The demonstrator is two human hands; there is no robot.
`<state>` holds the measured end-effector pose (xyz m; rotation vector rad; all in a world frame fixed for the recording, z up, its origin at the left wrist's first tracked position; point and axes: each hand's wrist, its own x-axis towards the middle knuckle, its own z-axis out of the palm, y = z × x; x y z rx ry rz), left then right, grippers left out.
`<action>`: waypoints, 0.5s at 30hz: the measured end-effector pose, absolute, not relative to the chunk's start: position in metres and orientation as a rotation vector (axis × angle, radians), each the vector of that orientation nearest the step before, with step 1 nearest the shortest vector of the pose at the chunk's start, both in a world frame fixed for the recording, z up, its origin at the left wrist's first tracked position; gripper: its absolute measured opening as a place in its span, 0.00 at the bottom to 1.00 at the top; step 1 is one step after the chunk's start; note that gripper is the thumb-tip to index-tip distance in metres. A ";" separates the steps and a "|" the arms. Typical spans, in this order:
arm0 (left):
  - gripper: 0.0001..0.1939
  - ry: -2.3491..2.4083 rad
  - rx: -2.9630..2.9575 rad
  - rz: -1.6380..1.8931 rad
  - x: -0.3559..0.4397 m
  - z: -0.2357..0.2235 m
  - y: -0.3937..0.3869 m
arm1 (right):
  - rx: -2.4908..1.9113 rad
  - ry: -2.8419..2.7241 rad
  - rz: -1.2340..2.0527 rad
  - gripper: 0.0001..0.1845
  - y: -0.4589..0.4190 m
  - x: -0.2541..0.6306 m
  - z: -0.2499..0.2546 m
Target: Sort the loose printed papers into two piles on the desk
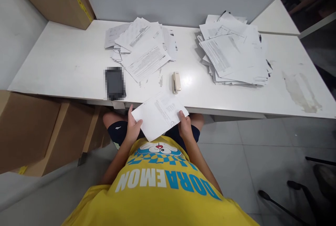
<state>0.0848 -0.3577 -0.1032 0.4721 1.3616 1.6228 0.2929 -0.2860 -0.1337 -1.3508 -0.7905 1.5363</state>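
Observation:
Between my two hands is a printed paper sheet (159,115), held tilted above my lap at the table's front edge; whether it is one sheet or more I cannot tell. My left hand (133,126) pinches its left edge, thumb on top. On the opposite side, my right hand (185,124) grips the lower right corner, also with the thumb on top. A cream stapler (176,82) lies on the table just beyond the sheet, touched by neither hand. Farther back are a loose paper pile (143,43) on the left and a thicker paper stack (233,50) on the right.
A pixelated dark object (115,83) lies near the front edge of the white table (65,64). One cardboard box (60,0) stands at the back left, and open cardboard boxes (28,128) sit below on the left. Chair legs (283,205) show at the lower right.

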 end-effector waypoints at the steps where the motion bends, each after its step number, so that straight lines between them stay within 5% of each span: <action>1: 0.43 1.366 0.485 1.604 0.082 -0.100 -0.355 | -1.340 -0.804 1.528 0.31 -0.284 0.295 -0.131; 15: 0.28 1.437 0.724 1.281 0.058 -0.082 -0.346 | -1.240 -1.017 1.832 0.22 -0.267 0.350 -0.103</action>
